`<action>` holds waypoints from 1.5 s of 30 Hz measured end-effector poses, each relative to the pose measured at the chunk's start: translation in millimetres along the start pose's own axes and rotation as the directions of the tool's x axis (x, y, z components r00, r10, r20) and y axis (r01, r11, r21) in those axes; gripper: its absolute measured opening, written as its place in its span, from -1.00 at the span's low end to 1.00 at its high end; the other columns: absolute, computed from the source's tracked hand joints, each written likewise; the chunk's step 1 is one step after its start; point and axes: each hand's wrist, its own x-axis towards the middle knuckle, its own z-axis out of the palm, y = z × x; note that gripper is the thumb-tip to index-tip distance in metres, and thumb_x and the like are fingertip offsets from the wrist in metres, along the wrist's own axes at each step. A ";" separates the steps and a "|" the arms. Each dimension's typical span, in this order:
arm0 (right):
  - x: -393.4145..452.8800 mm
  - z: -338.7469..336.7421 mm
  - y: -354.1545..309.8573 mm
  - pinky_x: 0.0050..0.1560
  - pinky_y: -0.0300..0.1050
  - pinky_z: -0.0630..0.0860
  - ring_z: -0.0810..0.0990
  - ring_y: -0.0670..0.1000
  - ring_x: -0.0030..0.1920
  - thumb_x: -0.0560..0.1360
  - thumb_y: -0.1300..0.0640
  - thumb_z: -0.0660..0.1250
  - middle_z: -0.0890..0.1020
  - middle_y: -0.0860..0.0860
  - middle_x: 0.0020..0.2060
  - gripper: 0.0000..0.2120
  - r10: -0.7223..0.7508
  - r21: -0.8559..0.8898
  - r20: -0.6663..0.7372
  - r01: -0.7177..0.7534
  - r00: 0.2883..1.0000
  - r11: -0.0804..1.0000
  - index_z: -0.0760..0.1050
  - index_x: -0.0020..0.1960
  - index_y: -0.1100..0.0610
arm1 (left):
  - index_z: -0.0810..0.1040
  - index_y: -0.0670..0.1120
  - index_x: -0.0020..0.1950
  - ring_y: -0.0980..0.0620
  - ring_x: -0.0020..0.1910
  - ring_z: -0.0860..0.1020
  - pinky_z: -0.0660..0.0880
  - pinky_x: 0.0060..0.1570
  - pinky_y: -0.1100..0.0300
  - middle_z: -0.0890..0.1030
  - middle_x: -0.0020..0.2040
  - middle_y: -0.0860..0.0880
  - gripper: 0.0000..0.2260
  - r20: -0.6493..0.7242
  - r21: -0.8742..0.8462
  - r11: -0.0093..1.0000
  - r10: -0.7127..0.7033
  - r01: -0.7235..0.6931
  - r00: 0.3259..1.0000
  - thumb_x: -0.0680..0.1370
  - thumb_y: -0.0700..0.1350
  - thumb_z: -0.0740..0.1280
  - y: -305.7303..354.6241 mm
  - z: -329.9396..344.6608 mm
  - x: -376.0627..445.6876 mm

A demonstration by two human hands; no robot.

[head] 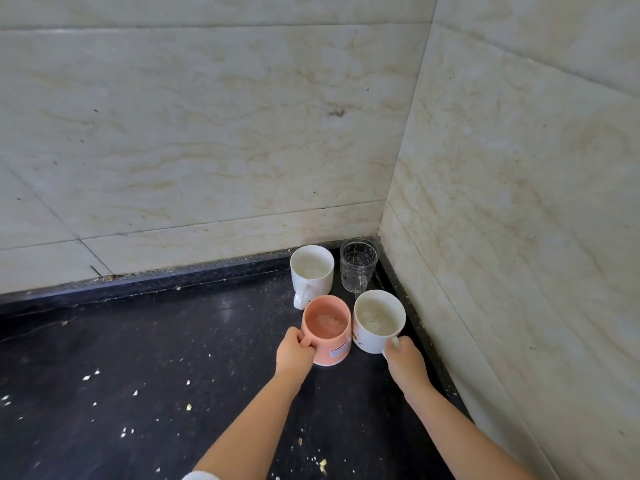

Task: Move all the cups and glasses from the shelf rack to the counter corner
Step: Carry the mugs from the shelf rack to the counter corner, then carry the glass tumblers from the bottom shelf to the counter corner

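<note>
Head view showed four cups packed into the corner where the dark counter (145,358) met two walls, open counter to the left. Left hand (293,349) gripped the pink cup's (327,329) handle; right hand (403,356) gripped the near white mug's (377,320) handle. Behind stood another white mug (311,270) and a clear glass (358,266).

The pink mug (326,330) is salmon outside and in, with a small white label bearing a red stripe low on its side, and it is the one warm colour on the black countertop (145,344), which is speckled grey and dotted with pale crumbs. Right of the pink mug stands a white mug (377,322) with a small orange print on its wall; behind it are a plain white mug (311,271) and a clear glass mug (357,264) with an embossed grid pattern. The wall tiles (207,133) are cream marble with tan veining.
</note>
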 end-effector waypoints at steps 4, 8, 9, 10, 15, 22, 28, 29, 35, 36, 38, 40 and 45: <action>-27.9 2.0 -13.4 0.04 0.05 0.44 0.46 0.24 0.20 0.44 0.19 0.32 0.52 0.22 0.17 -0.66 -0.238 -0.380 -0.242 0.133 0.941 0.915 0.44 0.17 0.33 | 0.36 -0.10 -0.05 0.08 -0.20 0.45 0.41 -0.25 0.30 0.47 -0.13 0.00 -0.94 0.037 0.229 0.967 0.106 -0.112 0.994 0.54 -0.18 0.24 -6.8 -18.9 -15.6; -61.7 31.3 -32.8 0.24 0.07 0.38 0.42 0.19 0.28 0.43 0.17 0.31 0.51 0.16 0.25 -0.71 -0.554 -0.527 -0.043 0.452 0.831 0.719 0.51 0.11 0.26 | 0.34 -0.14 0.32 -0.09 0.25 0.41 0.41 0.19 0.13 0.43 0.28 -0.12 -0.63 0.005 0.493 0.867 0.084 -0.075 0.996 0.51 -0.18 0.24 -33.3 -57.5 -36.2; -68.5 43.5 -37.9 0.31 0.05 0.33 0.38 0.14 0.32 0.46 0.15 0.26 0.49 0.11 0.29 -0.72 -0.601 -0.554 0.047 0.522 0.798 0.649 0.52 0.13 0.22 | 0.33 -0.14 0.33 -0.11 0.28 0.38 0.39 0.22 0.10 0.41 0.30 -0.13 -0.63 -0.023 0.542 0.839 0.068 -0.045 0.997 0.52 -0.16 0.21 -40.4 -70.5 -42.8; -71.9 52.6 -41.6 0.36 0.02 0.28 0.34 0.10 0.36 0.49 0.12 0.20 0.46 0.05 0.32 -0.70 -0.629 -0.564 0.119 0.573 0.769 0.594 0.51 0.17 0.18 | 0.34 -0.13 0.33 -0.11 0.30 0.36 0.39 0.23 0.08 0.42 0.30 -0.13 -0.63 -0.049 0.584 0.811 0.060 -0.020 0.997 0.53 -0.15 0.19 -44.5 -79.3 -45.8; -142.1 128.1 -73.1 0.36 -0.07 0.23 0.34 0.02 0.35 0.53 0.10 0.10 0.43 -0.05 0.35 -0.63 -0.720 -0.447 0.493 0.852 0.488 0.271 0.41 0.30 0.07 | 0.42 -0.09 0.27 -0.09 0.29 0.39 0.39 0.17 0.05 0.46 0.29 -0.06 -0.68 -0.354 0.612 0.764 0.031 0.207 0.935 0.52 -0.16 0.16 -89.0 -173.4 -101.8; -351.3 239.2 -80.1 0.31 -0.02 0.22 0.39 0.08 0.27 0.54 0.12 0.08 0.50 -0.02 0.29 -0.65 -0.672 -0.120 0.741 0.980 -0.018 -0.159 0.42 0.28 0.09 | 0.41 -0.12 0.25 -0.12 0.29 0.37 0.36 0.17 0.04 0.47 0.25 -0.09 -0.70 -0.712 0.489 0.672 -0.062 0.557 0.700 0.53 -0.14 0.16 -218.0 -319.3 -276.6; -565.3 286.3 -40.5 0.27 0.04 0.28 0.39 0.15 0.27 0.51 0.14 0.10 0.51 0.07 0.25 -0.67 -0.570 0.108 0.757 0.921 -0.321 -0.375 0.38 0.25 0.14 | 0.45 -0.09 0.22 -0.14 0.25 0.40 0.37 0.17 -0.01 0.49 0.21 -0.10 -0.70 -0.876 0.290 0.587 -0.156 0.756 0.457 0.50 -0.16 0.15 -329.4 -396.1 -476.3; -595.7 290.0 -34.9 0.27 0.05 0.28 0.39 0.15 0.27 0.51 0.14 0.11 0.50 0.08 0.25 -0.66 -0.555 0.138 0.752 0.908 -0.356 -0.396 0.38 0.26 0.15 | 0.46 -0.09 0.21 -0.14 0.25 0.40 0.36 0.18 -0.01 0.49 0.21 -0.10 -0.71 -0.896 0.255 0.577 -0.162 0.776 0.415 0.51 -0.15 0.15 -343.8 -405.4 -504.0; -783.8 311.8 6.1 0.20 0.04 0.33 0.41 0.16 0.24 0.47 0.14 0.14 0.53 0.11 0.20 -0.67 -0.461 0.331 0.662 0.782 -0.591 -0.527 0.44 0.20 0.18 | 0.47 -0.12 0.22 -0.14 0.27 0.40 0.37 0.19 0.01 0.50 0.23 -0.12 -0.70 -0.958 0.031 0.482 -0.235 0.875 0.164 0.50 -0.13 0.17 -415.9 -444.7 -668.9; -812.7 313.1 12.0 0.19 0.03 0.34 0.42 0.16 0.23 0.47 0.15 0.14 0.54 0.12 0.19 -0.68 -0.438 0.365 0.646 0.757 -0.625 -0.542 0.45 0.18 0.19 | 0.47 -0.12 0.22 -0.14 0.27 0.40 0.37 0.19 0.01 0.51 0.23 -0.12 -0.69 -0.964 -0.003 0.470 -0.235 0.883 0.121 0.51 -0.13 0.17 -426.0 -451.1 -691.8; -884.7 315.7 32.8 0.18 0.02 0.35 0.43 0.17 0.22 0.47 0.16 0.13 0.54 0.12 0.19 -0.68 -0.362 0.468 0.586 0.667 -0.725 -0.580 0.46 0.18 0.19 | 0.46 -0.12 0.23 -0.14 0.26 0.40 0.37 0.20 -0.01 0.50 0.24 -0.12 -0.69 -0.966 -0.113 0.424 -0.258 0.899 0.000 0.51 -0.12 0.17 -450.7 -462.7 -748.2; -929.7 316.9 44.3 0.18 0.01 0.37 0.43 0.16 0.23 0.49 0.14 0.13 0.54 0.11 0.21 -0.67 -0.320 0.498 0.553 0.613 -0.769 -0.613 0.45 0.21 0.18 | 0.46 -0.13 0.23 -0.15 0.26 0.40 0.36 0.20 -0.03 0.49 0.24 -0.13 -0.70 -0.961 -0.162 0.401 -0.273 0.902 -0.052 0.52 -0.12 0.17 -463.3 -471.4 -781.4; -1051.7 324.4 71.3 0.22 0.05 0.35 0.41 0.17 0.26 0.50 0.11 0.13 0.52 0.10 0.24 -0.65 -0.241 0.627 0.401 0.456 -0.884 -0.631 0.44 0.23 0.16 | 0.48 -0.13 0.20 -0.15 0.26 0.39 0.36 0.18 -0.02 0.49 0.24 -0.14 -0.71 -0.919 -0.333 0.313 -0.319 0.889 -0.232 0.52 -0.09 0.18 -495.9 -501.0 -872.7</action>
